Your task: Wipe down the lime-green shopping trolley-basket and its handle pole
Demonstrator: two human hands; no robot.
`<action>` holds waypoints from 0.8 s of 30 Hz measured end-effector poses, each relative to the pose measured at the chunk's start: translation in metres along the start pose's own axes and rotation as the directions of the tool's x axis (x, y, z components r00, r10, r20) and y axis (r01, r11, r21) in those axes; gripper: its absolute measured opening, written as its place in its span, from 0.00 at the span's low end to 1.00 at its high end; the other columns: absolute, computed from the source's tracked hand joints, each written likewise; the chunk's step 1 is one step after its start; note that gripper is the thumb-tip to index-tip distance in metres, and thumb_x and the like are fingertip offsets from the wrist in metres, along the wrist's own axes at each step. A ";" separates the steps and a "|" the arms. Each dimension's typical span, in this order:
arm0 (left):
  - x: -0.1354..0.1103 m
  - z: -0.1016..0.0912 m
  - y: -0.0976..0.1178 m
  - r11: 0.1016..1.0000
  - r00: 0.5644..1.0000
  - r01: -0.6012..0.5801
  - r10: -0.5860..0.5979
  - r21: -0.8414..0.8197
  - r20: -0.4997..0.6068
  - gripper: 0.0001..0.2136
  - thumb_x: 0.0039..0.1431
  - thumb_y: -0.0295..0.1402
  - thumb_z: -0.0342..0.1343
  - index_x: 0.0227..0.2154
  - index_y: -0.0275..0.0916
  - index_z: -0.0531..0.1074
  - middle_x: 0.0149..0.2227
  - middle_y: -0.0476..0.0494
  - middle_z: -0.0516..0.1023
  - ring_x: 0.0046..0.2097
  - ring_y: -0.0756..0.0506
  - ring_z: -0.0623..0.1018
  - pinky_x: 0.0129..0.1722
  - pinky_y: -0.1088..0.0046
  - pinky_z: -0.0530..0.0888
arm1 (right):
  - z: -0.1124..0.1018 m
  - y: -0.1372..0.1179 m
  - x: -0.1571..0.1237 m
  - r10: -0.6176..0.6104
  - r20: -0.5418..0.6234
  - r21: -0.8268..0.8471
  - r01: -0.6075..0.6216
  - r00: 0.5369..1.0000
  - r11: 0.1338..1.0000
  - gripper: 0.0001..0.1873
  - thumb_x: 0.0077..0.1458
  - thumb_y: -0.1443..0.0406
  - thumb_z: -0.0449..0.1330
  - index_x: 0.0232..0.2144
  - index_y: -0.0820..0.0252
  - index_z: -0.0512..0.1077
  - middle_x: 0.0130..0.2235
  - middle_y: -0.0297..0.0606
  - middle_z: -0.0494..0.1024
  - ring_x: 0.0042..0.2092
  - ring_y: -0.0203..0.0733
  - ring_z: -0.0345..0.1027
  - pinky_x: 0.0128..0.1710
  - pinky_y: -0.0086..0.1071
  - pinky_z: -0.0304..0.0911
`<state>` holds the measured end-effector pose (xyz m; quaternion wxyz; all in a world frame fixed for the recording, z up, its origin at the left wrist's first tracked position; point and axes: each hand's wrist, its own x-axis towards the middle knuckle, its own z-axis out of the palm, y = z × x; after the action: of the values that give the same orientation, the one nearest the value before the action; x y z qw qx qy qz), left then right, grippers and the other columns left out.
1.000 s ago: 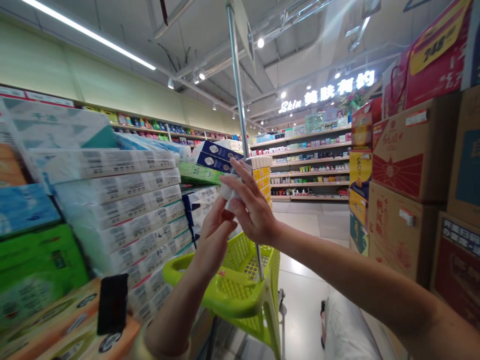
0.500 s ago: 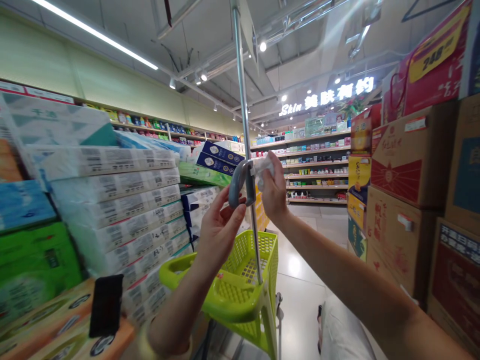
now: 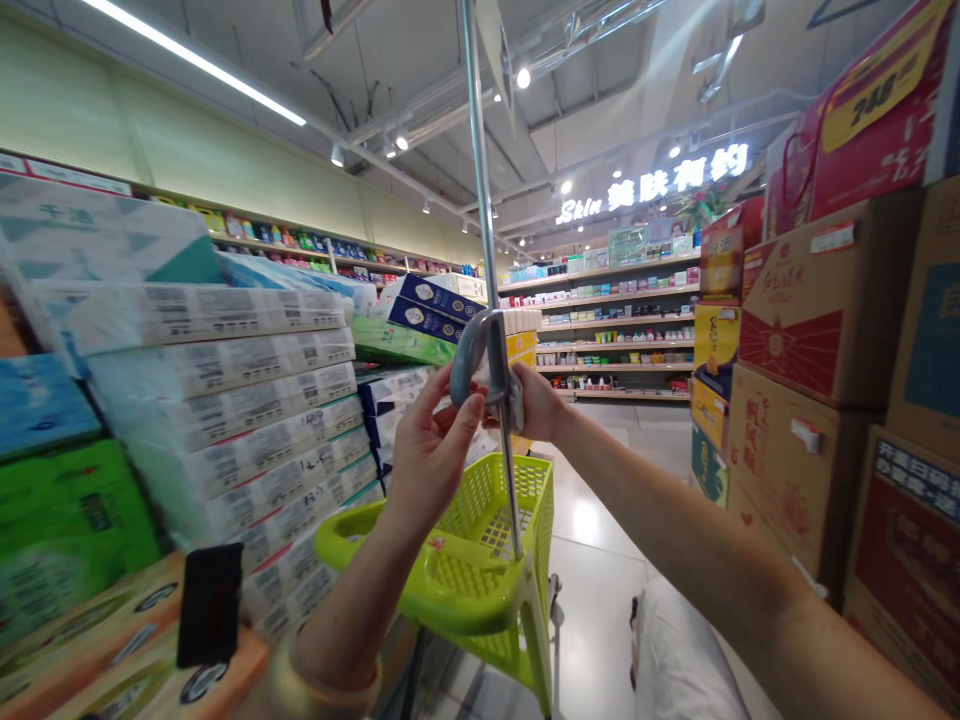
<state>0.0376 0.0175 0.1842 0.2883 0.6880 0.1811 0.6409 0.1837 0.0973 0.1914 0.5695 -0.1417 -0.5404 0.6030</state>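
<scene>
A grey plastic loop handle (image 3: 463, 365) sits on the upright metal pole (image 3: 484, 190) of a lime-green shopping cart (image 3: 450, 608). My left hand (image 3: 431, 440) grips the lower left of this loop, thumb in front and fingers behind. On the far side of the pole, my right hand (image 3: 538, 402) is closed on a crumpled white tissue (image 3: 515, 400), pressed to the back of the handle. The handle and pole partly hide its fingertips. The cart's basket, with its perforated walls, stands below both hands.
Wrapped tissue packs (image 3: 247, 400) are stacked close on the left. A black phone (image 3: 210, 605) lies on orange packs at lower left. Cardboard boxes (image 3: 817, 300) rise on the right. Store shelves (image 3: 622, 330) stand beyond the pale tiled floor (image 3: 592, 570).
My right hand has come down and left with the white tissue, from beside the handle's top to behind its lower part. My left hand stays on the handle.
</scene>
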 end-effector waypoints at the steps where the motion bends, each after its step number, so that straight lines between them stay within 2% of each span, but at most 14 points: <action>1: 0.000 0.000 0.000 1.000 1.000 -0.003 0.003 0.005 0.001 0.22 0.56 0.42 0.61 0.52 0.40 0.70 0.43 0.43 0.80 0.44 0.45 0.80 0.48 0.66 0.77 | 0.001 -0.004 0.003 0.024 0.019 0.024 -0.024 1.000 0.999 0.18 0.58 0.60 0.46 0.27 0.62 0.72 0.22 0.38 0.75 0.24 0.39 0.68 0.25 0.32 0.68; 3: 0.000 0.002 -0.001 1.000 1.000 -0.013 0.013 0.012 -0.002 0.22 0.56 0.41 0.61 0.52 0.40 0.70 0.45 0.43 0.79 0.44 0.46 0.80 0.50 0.67 0.75 | 0.005 -0.011 0.008 0.033 0.045 0.065 -0.036 0.998 0.997 0.20 0.59 0.59 0.43 0.26 0.60 0.71 0.21 0.36 0.74 0.25 0.38 0.67 0.25 0.29 0.67; 6: 0.000 0.003 -0.002 0.999 1.000 -0.021 0.021 0.029 -0.001 0.22 0.56 0.42 0.60 0.52 0.40 0.70 0.43 0.44 0.79 0.42 0.47 0.80 0.47 0.68 0.76 | 0.005 -0.002 0.006 -0.059 -0.009 0.061 0.060 0.998 0.996 0.20 0.58 0.59 0.43 0.24 0.59 0.69 0.19 0.34 0.71 0.22 0.36 0.64 0.23 0.28 0.63; 8: -0.001 0.004 -0.003 0.998 1.000 -0.031 0.031 0.046 -0.001 0.22 0.57 0.43 0.60 0.52 0.40 0.70 0.42 0.44 0.79 0.41 0.47 0.80 0.44 0.68 0.77 | -0.001 0.022 -0.008 -0.086 -0.041 0.019 0.087 0.995 0.996 0.19 0.56 0.58 0.44 0.22 0.59 0.68 0.18 0.34 0.70 0.20 0.36 0.63 0.22 0.28 0.60; 10: -0.002 0.003 -0.004 0.997 0.999 -0.046 0.046 0.064 -0.006 0.21 0.57 0.43 0.59 0.50 0.40 0.71 0.42 0.44 0.79 0.41 0.47 0.80 0.43 0.69 0.76 | -0.010 0.057 -0.032 -0.087 -0.056 -0.038 0.085 0.995 0.996 0.18 0.54 0.57 0.46 0.21 0.59 0.67 0.19 0.34 0.71 0.21 0.35 0.64 0.23 0.28 0.59; 14: -0.001 0.003 -0.004 0.995 0.999 -0.049 0.050 0.082 -0.010 0.19 0.57 0.43 0.59 0.50 0.41 0.72 0.42 0.45 0.80 0.42 0.47 0.79 0.45 0.68 0.76 | -0.035 0.129 -0.079 0.052 -0.196 -0.145 -0.082 0.979 0.986 0.20 0.53 0.52 0.47 0.26 0.60 0.70 0.19 0.34 0.71 0.22 0.37 0.64 0.24 0.29 0.58; 16: 0.000 0.003 -0.004 0.996 0.999 -0.048 0.049 0.074 -0.011 0.20 0.57 0.42 0.59 0.51 0.42 0.71 0.42 0.45 0.80 0.42 0.47 0.79 0.46 0.67 0.76 | -0.046 0.151 -0.093 0.077 -0.233 -0.210 -0.128 0.969 0.969 0.21 0.54 0.50 0.47 0.26 0.60 0.69 0.20 0.34 0.71 0.23 0.37 0.63 0.24 0.30 0.58; 18: -0.003 0.002 -0.005 0.997 0.998 -0.058 0.059 0.060 -0.009 0.22 0.57 0.42 0.60 0.53 0.43 0.70 0.44 0.45 0.79 0.44 0.46 0.79 0.49 0.66 0.76 | -0.055 0.161 -0.101 0.070 -0.265 -0.282 -0.147 0.962 0.948 0.19 0.54 0.51 0.50 0.27 0.59 0.68 0.22 0.33 0.71 0.24 0.37 0.62 0.25 0.30 0.58; 21: -0.019 -0.007 -0.014 0.997 0.998 -0.056 0.057 0.057 -0.019 0.24 0.57 0.41 0.59 0.56 0.46 0.66 0.53 0.43 0.75 0.51 0.45 0.77 0.53 0.64 0.74 | -0.061 0.163 -0.110 -0.022 -0.350 -0.365 -0.115 0.937 0.924 0.13 0.52 0.55 0.57 0.33 0.57 0.66 0.28 0.32 0.72 0.29 0.37 0.64 0.28 0.30 0.61; 22: -0.029 -0.011 -0.021 0.997 0.999 -0.028 0.030 0.074 -0.026 0.25 0.58 0.40 0.59 0.58 0.46 0.64 0.55 0.42 0.73 0.53 0.44 0.76 0.54 0.64 0.74 | -0.061 0.162 -0.114 -0.085 -0.388 -0.395 -0.082 0.918 0.915 0.13 0.52 0.56 0.58 0.35 0.57 0.65 0.30 0.32 0.71 0.30 0.37 0.64 0.29 0.30 0.62; 24: -0.055 -0.023 -0.038 0.978 0.995 0.097 -0.091 0.185 -0.041 0.24 0.58 0.39 0.57 0.58 0.45 0.64 0.54 0.40 0.73 0.51 0.44 0.77 0.53 0.62 0.75 | -0.057 0.163 -0.125 -0.249 -0.438 -0.481 0.009 0.864 0.877 0.13 0.55 0.57 0.58 0.39 0.56 0.63 0.32 0.32 0.70 0.31 0.36 0.64 0.31 0.30 0.63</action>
<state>0.0136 0.0163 0.1175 0.2495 0.6921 0.2772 0.6180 0.1809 0.0582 -0.0181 0.6765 -0.3832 -0.5156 0.3601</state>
